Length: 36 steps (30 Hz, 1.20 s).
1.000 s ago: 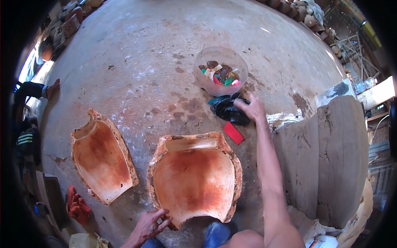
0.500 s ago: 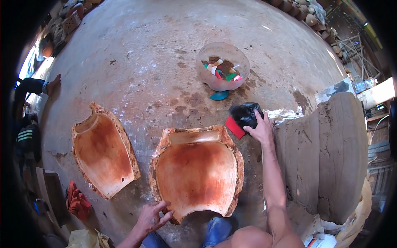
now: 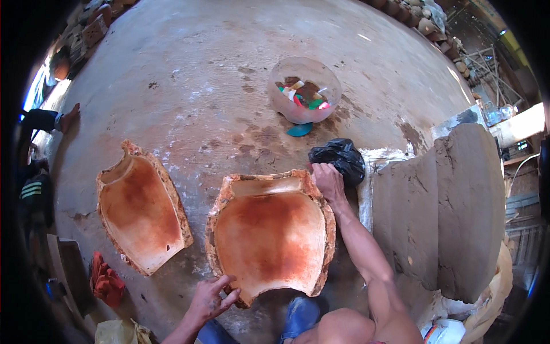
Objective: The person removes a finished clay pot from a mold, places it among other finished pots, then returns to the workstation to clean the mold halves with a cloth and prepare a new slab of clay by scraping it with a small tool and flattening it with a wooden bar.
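At the far left edge, another person's dark-sleeved arm (image 3: 43, 119) is resting on the concrete floor (image 3: 189, 63). Near the lower left, a red cloth (image 3: 106, 281) is lying crumpled on the floor, with a yellowish bag (image 3: 117, 331) just below it. Beside these, a half-vessel clay mould (image 3: 140, 209) is lying open side up, its hollow stained orange, well apart from either hand.

In the middle, a second, larger clay mould (image 3: 272, 232) is sitting open side up in front of the person. The left hand (image 3: 209, 298) is resting at its lower left rim, fingers spread and loosely open, the fingertips touching the rough edge without gripping it. Just below the mould, a blue sandal (image 3: 301, 314) is showing beside the person's knee.

Farther back, a clear plastic bowl (image 3: 303, 89) is standing on the floor, holding coloured scraps, and a small teal piece (image 3: 299, 129) is lying just in front of it.

The right hand (image 3: 327, 179) is pressing on the mould's upper right corner, palm down and fingers curled over the rim; I cannot tell if anything is under it. A crumpled black plastic bag (image 3: 339, 157) is lying just beside this hand, touching it.

At the right, thick slabs of grey clay (image 3: 447, 212) are standing stacked side by side.
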Tool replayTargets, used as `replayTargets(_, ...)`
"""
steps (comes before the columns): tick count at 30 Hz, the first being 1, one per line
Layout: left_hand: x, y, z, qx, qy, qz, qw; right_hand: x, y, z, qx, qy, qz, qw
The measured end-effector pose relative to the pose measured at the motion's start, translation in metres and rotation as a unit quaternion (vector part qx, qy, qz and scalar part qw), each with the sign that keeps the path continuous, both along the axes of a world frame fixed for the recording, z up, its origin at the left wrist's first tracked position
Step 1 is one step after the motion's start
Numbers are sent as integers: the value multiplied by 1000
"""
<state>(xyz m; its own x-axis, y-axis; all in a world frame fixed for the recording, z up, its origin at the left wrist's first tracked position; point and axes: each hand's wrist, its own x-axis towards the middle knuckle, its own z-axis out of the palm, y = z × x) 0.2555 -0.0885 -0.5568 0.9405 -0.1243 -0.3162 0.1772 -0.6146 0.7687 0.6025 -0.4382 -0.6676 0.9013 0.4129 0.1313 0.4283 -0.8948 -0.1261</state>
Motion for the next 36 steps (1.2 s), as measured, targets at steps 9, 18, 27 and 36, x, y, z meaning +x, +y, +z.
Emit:
replayTargets(9,1,0,1,26,-4,-16,1000,30,-75,28,43,56,-229,971)
replayTargets(18,-2,3,-3,13,-13,-6,1000,8,-63,31,99,153,-179,967)
replayTargets(27,-1,3,-8,18,-24,-19,999,27,-38,95,165,39,-137,976)
replayTargets(36,-1,0,-5,5,-2,-9,1000,93,12,35,-93,263,-56,959)
